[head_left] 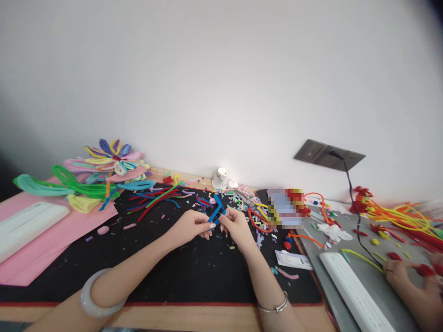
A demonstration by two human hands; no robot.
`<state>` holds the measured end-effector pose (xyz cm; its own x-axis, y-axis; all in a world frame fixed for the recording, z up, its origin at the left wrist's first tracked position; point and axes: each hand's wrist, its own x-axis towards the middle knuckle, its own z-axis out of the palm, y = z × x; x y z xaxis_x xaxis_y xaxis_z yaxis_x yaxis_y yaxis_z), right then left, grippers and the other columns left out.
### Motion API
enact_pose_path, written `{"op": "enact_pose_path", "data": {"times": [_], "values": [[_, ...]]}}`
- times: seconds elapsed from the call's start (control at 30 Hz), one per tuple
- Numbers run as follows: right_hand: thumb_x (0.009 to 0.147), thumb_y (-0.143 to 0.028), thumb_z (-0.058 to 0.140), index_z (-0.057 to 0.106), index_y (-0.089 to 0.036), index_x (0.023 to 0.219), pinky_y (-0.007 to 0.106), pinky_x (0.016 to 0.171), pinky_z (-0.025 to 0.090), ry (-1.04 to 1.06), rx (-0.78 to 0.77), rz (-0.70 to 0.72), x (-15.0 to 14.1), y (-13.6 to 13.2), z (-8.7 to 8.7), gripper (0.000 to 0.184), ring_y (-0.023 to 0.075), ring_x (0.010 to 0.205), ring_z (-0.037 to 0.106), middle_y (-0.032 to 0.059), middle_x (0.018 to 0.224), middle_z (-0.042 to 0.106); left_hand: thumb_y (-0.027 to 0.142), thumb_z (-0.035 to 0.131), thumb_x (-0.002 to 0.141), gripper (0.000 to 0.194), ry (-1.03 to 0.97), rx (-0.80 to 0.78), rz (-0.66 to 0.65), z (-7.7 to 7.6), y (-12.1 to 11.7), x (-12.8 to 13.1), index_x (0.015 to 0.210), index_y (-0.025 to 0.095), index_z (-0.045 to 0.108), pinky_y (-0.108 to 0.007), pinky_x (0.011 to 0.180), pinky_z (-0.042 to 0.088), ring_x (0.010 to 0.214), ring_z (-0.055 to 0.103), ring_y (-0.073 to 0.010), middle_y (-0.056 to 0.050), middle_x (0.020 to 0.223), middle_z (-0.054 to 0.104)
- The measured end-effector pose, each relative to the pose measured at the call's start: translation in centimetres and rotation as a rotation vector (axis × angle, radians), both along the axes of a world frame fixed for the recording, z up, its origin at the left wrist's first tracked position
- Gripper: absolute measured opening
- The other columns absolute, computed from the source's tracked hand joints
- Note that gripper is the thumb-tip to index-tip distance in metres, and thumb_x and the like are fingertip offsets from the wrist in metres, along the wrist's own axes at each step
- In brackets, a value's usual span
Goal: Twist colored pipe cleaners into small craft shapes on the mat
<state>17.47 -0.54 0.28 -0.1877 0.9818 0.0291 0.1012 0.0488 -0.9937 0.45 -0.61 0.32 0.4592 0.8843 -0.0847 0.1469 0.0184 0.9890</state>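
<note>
Both of my hands meet over the black mat and pinch blue pipe cleaners that cross into an X above my fingers. My left hand is closed on the lower end of one blue strand. My right hand is closed on the other strand, fingertips touching the left ones. A pale bangle circles my left wrist and a thin silver bracelet my right wrist.
Red, green and blue pipe cleaners and cut scraps litter the mat. A pipe-cleaner flower lies on pink paper at left by a white box. Another person's hands work at right near orange and yellow strands.
</note>
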Motion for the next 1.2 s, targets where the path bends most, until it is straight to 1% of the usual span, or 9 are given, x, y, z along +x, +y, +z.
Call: {"op": "enact_pose_path", "data": {"times": [0.17,0.3,0.43,0.6,0.7,0.8,0.9,1.03,1.2], "values": [[0.075,-0.025,0.058,0.043,-0.018,0.06,0.015,0.034,0.03,0.004,0.064,-0.037,-0.31,-0.18,0.25,0.022,0.0048,0.034,0.038,-0.0066,0.045,0.05,0.035,0.06,0.072,0.024,-0.027,-0.022,-0.005,-0.11,0.07,0.02,0.064,0.012,0.062,-0.023,0.057,0.051,0.056,0.063,-0.0141,-0.003,0.06,0.066],[0.076,-0.026,0.058,0.046,-0.018,0.07,0.016,0.035,0.03,0.127,0.042,-0.012,-0.34,-0.12,0.13,0.016,0.0051,0.035,0.039,-0.0069,0.048,0.051,0.036,0.06,0.073,0.026,-0.03,-0.029,-0.012,-0.25,0.14,-0.05,0.064,0.011,0.062,-0.024,0.057,0.051,0.055,0.063,-0.0142,-0.004,0.06,0.066],[0.078,-0.031,0.057,0.046,-0.018,0.071,0.016,0.036,0.029,0.192,0.013,0.014,-0.07,0.1,-0.24,0.018,0.0053,0.036,0.039,-0.0059,0.048,0.052,0.037,0.06,0.073,0.027,-0.034,-0.021,-0.023,-0.28,0.09,-0.08,0.064,0.012,0.062,-0.024,0.057,0.05,0.055,0.062,-0.014,-0.004,0.062,0.066],[0.079,-0.029,0.055,0.044,-0.018,0.065,0.017,0.037,0.027,0.101,0.075,-0.024,-0.05,0.0,-0.11,0.02,0.0055,0.035,0.036,-0.008,0.042,0.044,0.036,0.06,0.072,0.027,-0.038,-0.019,-0.042,-0.27,-0.07,-0.01,0.064,0.011,0.062,-0.025,0.057,0.05,0.055,0.061,-0.014,-0.004,0.061,0.066],[0.078,-0.029,0.056,0.043,-0.019,0.062,0.017,0.036,0.027,0.032,0.111,-0.082,-0.23,-0.23,0.25,0.023,0.0057,0.035,0.036,-0.0075,0.043,0.044,0.036,0.06,0.072,0.027,-0.041,-0.016,-0.044,-0.29,-0.14,-0.01,0.063,0.011,0.062,-0.025,0.058,0.05,0.055,0.061,-0.0145,-0.004,0.061,0.066],[0.077,-0.03,0.056,0.042,-0.019,0.061,0.017,0.035,0.027,0.025,0.121,-0.117,-0.33,-0.29,0.33,0.025,0.0058,0.035,0.037,-0.0076,0.042,0.044,0.035,0.06,0.073,0.026,-0.041,-0.005,-0.043,-0.29,-0.16,-0.03,0.064,0.011,0.062,-0.026,0.058,0.051,0.055,0.062,-0.0147,-0.004,0.061,0.066],[0.076,-0.031,0.058,0.044,-0.018,0.063,0.017,0.033,0.027,0.079,0.065,-0.088,-0.27,-0.11,0.09,0.023,0.0053,0.033,0.037,-0.0069,0.043,0.048,0.035,0.059,0.073,0.026,-0.031,-0.006,-0.027,-0.33,-0.08,-0.05,0.064,0.011,0.062,-0.025,0.058,0.051,0.055,0.062,-0.0143,-0.004,0.061,0.065],[0.073,-0.033,0.061,0.048,-0.018,0.073,0.016,0.031,0.029,0.206,-0.088,-0.018,-0.08,0.16,-0.17,0.02,0.0052,0.032,0.038,-0.0047,0.05,0.056,0.036,0.059,0.073,0.026,-0.014,0.0,-0.027,-0.61,0.08,-0.07,0.063,0.012,0.062,-0.025,0.058,0.05,0.056,0.062,-0.0147,-0.004,0.061,0.066],[0.071,-0.033,0.063,0.051,-0.016,0.066,0.016,0.034,0.032,0.19,-0.147,0.041,0.16,0.12,0.02,0.022,0.0052,0.035,0.04,-0.0029,0.05,0.057,0.037,0.06,0.072,0.027,-0.01,0.006,-0.03,-0.87,0.03,-0.04,0.063,0.012,0.061,-0.026,0.059,0.051,0.057,0.063,-0.0161,-0.005,0.062,0.066]]}}
